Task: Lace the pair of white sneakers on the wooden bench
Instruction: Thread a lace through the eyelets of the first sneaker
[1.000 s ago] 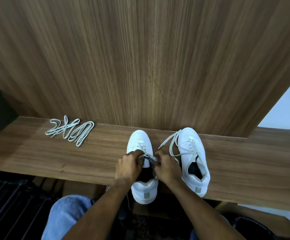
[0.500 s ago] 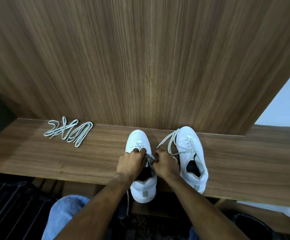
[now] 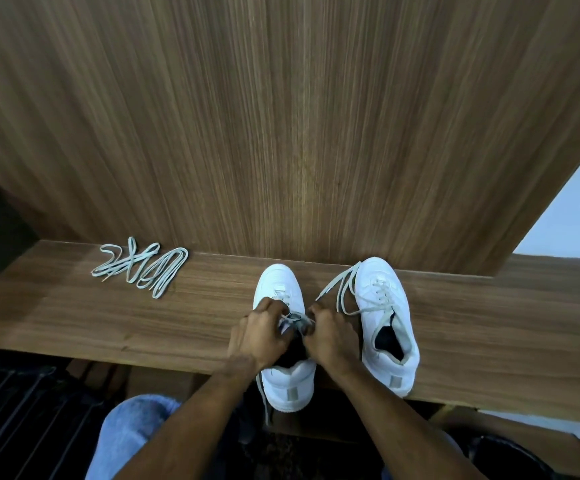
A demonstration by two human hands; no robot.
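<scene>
Two white sneakers stand toes-away on the wooden bench. The left sneaker is under both hands, its heel jutting over the bench's front edge. My left hand and my right hand pinch its lace over the upper eyelets. One lace end hangs down beside the heel. The right sneaker is laced, and its loose lace ends trail toward the left sneaker.
A loose bundle of spare white laces lies on the bench at the far left. A tall wooden panel rises right behind the shoes. My blue-jeaned knee is below the bench edge, beside a dark slatted rack.
Both hands stay on the left sneaker's lace and have shifted slightly toward the toe. The shoes have not moved on the bench.
</scene>
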